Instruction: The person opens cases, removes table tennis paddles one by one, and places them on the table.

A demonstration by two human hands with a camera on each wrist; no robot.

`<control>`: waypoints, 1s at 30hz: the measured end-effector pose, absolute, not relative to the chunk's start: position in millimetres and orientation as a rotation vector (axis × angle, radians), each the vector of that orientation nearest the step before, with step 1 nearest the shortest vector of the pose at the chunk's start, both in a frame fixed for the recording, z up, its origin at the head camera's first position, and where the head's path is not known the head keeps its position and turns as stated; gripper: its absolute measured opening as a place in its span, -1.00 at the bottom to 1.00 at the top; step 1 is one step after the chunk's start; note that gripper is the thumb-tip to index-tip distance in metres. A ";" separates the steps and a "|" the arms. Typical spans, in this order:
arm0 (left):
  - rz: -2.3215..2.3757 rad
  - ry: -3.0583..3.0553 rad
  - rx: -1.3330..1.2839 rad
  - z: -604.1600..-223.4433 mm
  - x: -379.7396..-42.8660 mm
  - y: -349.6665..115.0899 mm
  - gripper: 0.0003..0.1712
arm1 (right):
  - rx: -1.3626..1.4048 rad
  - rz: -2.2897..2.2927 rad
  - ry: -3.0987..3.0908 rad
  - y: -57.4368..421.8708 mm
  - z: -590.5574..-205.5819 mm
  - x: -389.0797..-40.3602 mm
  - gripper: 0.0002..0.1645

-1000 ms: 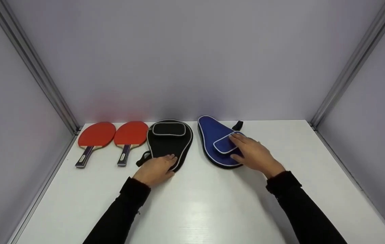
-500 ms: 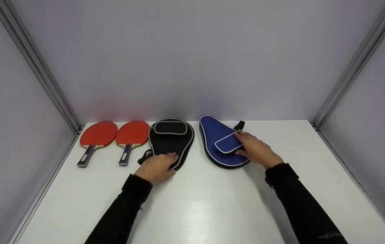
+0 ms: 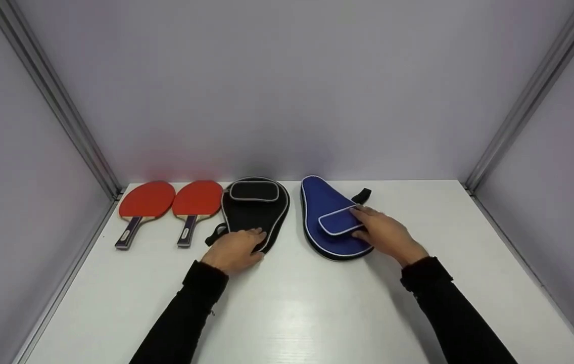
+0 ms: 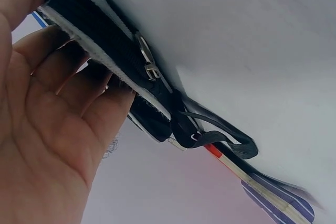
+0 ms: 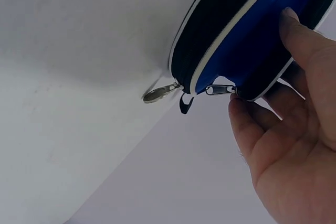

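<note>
A black table tennis paddle case (image 3: pixel 251 215) with white piping lies flat, its rounded pocket end toward the back wall. My left hand (image 3: pixel 234 250) rests on its narrow near end, fingers extended over the top and thumb by the edge. To the right lies a blue paddle case (image 3: pixel 325 202), wide end toward me, with a raised pocket (image 3: pixel 340 221). My right hand (image 3: pixel 388 232) holds that pocket at its right side, fingers over it and thumb at its near edge. Metal zipper pulls (image 5: pixel 160 93) hang beside the blue case in the right wrist view.
Two red paddles (image 3: pixel 147 199) lie left of the black case, handles toward me. A black loop strap (image 4: pixel 226 140) sticks out from that case. A grey back wall (image 3: pixel 287 91) and side walls enclose the white table (image 3: pixel 287 313).
The blue case has slid slightly toward me with my right hand, after that hand shifted to the pocket's right side. My left hand and the black case stay about the same.
</note>
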State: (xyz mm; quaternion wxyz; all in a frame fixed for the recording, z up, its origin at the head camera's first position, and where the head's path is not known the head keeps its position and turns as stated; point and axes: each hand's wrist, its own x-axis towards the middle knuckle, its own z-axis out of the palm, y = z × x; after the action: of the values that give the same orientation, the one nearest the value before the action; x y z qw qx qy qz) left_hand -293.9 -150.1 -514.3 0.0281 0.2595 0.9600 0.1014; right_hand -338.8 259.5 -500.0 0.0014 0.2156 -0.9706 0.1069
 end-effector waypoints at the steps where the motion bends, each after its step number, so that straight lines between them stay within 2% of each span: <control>1: 0.314 2.965 0.797 -514.2 -293.6 -149.7 -0.35 | 0.684 0.331 -3.040 259.7 -500.8 -336.1 -0.20; 10: 0.410 2.996 0.834 -510.4 -289.8 -131.6 -0.29 | 0.718 0.331 -3.008 257.4 -503.4 -308.8 -0.27; 22: 0.417 3.008 1.148 -505.9 -274.7 -75.2 -0.21 | 0.740 0.299 -2.997 250.8 -504.5 -281.7 -0.27; 30: 0.375 2.979 1.175 -505.9 -270.0 -38.6 -0.18 | 0.749 0.303 -3.013 246.3 -502.1 -272.8 -0.27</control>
State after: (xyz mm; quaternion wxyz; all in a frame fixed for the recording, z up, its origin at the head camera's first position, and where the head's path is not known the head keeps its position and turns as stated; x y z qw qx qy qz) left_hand -270.0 -38.6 -505.9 -0.0414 0.3642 0.9231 0.1162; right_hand -272.8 246.3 -502.1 0.0113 0.2401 -0.9658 0.0972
